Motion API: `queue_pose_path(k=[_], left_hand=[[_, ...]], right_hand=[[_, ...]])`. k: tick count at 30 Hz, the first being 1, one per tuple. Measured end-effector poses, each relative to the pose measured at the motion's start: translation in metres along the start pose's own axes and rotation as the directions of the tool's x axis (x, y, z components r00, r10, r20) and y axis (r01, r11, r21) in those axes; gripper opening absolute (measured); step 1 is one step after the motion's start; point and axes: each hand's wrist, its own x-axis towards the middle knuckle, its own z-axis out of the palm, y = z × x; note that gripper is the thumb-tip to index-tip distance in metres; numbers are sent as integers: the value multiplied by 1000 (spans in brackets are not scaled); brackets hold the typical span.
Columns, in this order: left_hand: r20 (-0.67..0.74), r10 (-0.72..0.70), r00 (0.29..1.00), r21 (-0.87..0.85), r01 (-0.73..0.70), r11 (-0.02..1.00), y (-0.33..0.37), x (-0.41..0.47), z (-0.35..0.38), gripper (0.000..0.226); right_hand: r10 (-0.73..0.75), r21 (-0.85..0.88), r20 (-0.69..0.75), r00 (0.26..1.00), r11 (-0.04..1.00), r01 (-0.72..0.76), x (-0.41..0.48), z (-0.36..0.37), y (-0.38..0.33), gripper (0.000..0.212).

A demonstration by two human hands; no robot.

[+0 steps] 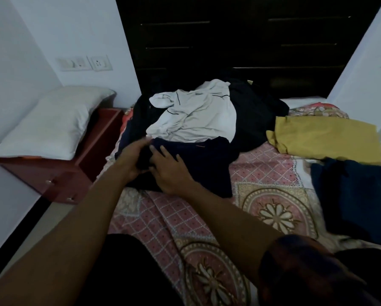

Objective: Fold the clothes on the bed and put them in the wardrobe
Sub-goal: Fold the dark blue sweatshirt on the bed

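A dark navy garment (207, 164) lies at the front of a clothes pile on the patterned bed (273, 208). My left hand (133, 159) grips a bunched dark fold of it at its left edge. My right hand (169, 171) lies on the same garment just to the right, fingers spread flat and touching the cloth. Behind it a crumpled white shirt (196, 115) rests on more black clothes (255, 115). A folded mustard-yellow garment (324, 138) lies to the right, and a dark teal garment (357, 195) lies nearer, at the right edge.
A red-brown bedside cabinet (59, 173) with a white pillow (50, 122) on it stands left of the bed. A dark headboard (229, 40) rises behind the pile. White walls close in on both sides, with switch plates (83, 62) on the left.
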Motion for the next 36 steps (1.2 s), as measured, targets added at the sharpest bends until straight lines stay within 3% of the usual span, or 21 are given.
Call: queue_pose_path(k=[2,6,10,13,15,18,20,22,24,26,29,32,36], left_hand=[[-137,105,985,205,-76,976,-14,9,-7,31],[-210,208,955,209,-164,964,-13,13,-7,24],[-337,394,855,429,-232,873,-11,14,-20,27],[-368,297,881,513,-74,855,-24,14,-34,34],[-372,289,882,615,1,789,-29,14,-33,49],[-395,556,732,826,17,563,-16,7,-15,51],[-226,695,682,896,-135,423,-11,6,0,47],[23,694,720,882,-342,325,-17,7,18,47],[211,624,753,873,-433,227,-28,3,37,54],[347,562,751,877,-472,90,-43,-4,56,59],[496,464,734,852,-515,-96,-69,-17,84,65],[539,379,752,835,-535,-127,-89,-28,106,70],[604,317,731,792,-594,-142,-106,-41,145,71]], right_hand=[[-43,-105,70,997,993,50,-1,15,0,37],[-126,-91,-10,992,988,124,-9,15,6,29],[-104,-15,-113,988,995,103,-23,-2,10,33],[76,16,-322,944,997,-75,-46,-16,33,29],[264,54,-450,853,962,-269,-63,-23,57,26],[588,277,-473,656,806,-523,-86,-36,84,38],[775,487,-295,559,626,-609,-89,-44,91,49],[816,603,-115,567,511,-613,-83,-49,90,56],[811,689,19,585,414,-595,-73,-49,83,55],[799,757,71,597,347,-554,-65,-48,78,43],[772,834,16,636,340,-434,-67,-65,76,22],[746,832,5,666,366,-416,-90,-91,92,26],[819,859,187,543,132,-495,-143,-133,127,34]])
